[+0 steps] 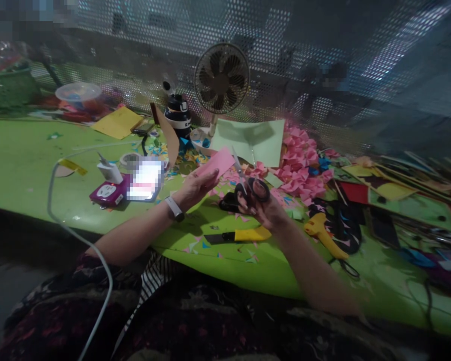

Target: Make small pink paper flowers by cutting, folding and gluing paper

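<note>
Pink paper is pinched in my left hand, its free end tilted up to the right. My right hand has its fingers through the black handles of a pair of scissors. The scissor blades point up and left, parted, beside the paper's right end. Below my hands lies a yellow-handled knife with a dark blade. A heap of pink cut pieces is behind and to the right of the scissors.
Behind my hands are a fan, a black bottle and a pale green sheet. A lit phone and purple power strip lie left, with a white cable. On the right are a yellow glue gun and stacked papers.
</note>
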`<state>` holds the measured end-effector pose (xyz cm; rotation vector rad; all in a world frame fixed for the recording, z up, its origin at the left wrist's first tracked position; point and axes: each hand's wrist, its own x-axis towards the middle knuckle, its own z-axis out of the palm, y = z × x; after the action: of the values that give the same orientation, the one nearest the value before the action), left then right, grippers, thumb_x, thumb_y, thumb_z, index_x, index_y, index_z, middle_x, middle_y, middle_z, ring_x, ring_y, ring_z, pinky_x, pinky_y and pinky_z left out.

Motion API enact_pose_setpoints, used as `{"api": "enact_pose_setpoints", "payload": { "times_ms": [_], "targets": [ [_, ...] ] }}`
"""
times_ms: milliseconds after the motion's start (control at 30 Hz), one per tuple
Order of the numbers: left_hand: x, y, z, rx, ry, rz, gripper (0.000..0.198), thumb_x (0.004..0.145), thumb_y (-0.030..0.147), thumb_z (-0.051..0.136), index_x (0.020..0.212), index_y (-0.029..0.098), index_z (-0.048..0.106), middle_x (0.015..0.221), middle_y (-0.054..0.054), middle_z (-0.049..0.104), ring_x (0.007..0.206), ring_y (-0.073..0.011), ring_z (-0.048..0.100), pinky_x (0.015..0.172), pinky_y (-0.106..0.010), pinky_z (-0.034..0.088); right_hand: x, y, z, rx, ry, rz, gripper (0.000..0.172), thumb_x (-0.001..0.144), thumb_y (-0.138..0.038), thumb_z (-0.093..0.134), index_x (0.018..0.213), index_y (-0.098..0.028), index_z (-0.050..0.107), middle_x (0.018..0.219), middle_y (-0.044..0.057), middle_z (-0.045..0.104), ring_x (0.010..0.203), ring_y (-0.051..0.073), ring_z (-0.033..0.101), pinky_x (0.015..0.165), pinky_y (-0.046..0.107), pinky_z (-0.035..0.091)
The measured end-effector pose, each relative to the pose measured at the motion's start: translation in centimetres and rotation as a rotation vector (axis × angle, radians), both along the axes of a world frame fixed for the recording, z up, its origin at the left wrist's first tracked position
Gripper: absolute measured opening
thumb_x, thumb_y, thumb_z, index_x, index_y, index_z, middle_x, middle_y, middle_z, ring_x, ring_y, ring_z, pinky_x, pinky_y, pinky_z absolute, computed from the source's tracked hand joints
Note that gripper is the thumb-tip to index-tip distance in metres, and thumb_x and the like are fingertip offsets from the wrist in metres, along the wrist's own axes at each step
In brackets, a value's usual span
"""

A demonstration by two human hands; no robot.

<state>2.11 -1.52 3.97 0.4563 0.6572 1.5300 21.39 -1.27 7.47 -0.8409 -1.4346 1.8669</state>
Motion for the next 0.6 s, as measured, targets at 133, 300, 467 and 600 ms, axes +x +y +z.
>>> {"api": "enact_pose_setpoints", "payload": {
  "times_ms": [133,300,467,600],
  "targets": [
    [-0.3,0.4,-0.6,0.007,0.015,0.009,0.029,0.069,0.007,0.081,0.095,0.016,0.07,0.088,-0.002,0.074,0.082,-0.0115,0.071,0.082,-0.021,0.058,0.0,-0.1,0.2,0.023,0.001,-0.005,0.052,0.069,-0.068,0.072,0.075,-0.019,0.054,0.052,-0.006,0.053,0.035,0.003,0.027,0.038,0.021,0.025],
    [-0.5,0.2,-0.5,0.035,0.05,0.005,0.026,0.069,0.009,0.081,0.091,0.016,0.07,0.085,-0.001,0.073,0.079,-0.0098,0.069,0.083,-0.021,0.056,0.2,0.0,0.3,0.009,0.02,-0.018,0.05,0.068,-0.064,0.075,0.074,-0.019,0.055,0.051,-0.006,0.053,0.034,0.003,0.029,0.035,0.019,0.022],
    [-0.2,0.0,-0.8,0.043,0.089,-0.046,0.025,0.068,0.009,0.082,0.09,0.015,0.071,0.084,-0.002,0.073,0.076,-0.0109,0.069,0.078,-0.023,0.057,0.2,0.3,0.0,0.002,0.02,-0.004,0.052,0.067,-0.068,0.073,0.075,-0.02,0.056,0.052,-0.005,0.055,0.035,0.005,0.034,0.033,0.019,0.021],
    [-0.1,0.2,-1.4,0.055,0.113,-0.051,0.025,0.068,0.011,0.083,0.089,0.017,0.071,0.09,-0.003,0.073,0.078,-0.0116,0.068,0.078,-0.024,0.058,0.0,0.1,0.1,0.019,0.039,-0.055,0.052,0.066,-0.066,0.074,0.075,-0.019,0.055,0.052,-0.005,0.054,0.039,0.006,0.039,0.036,0.019,0.024]
  ]
}}
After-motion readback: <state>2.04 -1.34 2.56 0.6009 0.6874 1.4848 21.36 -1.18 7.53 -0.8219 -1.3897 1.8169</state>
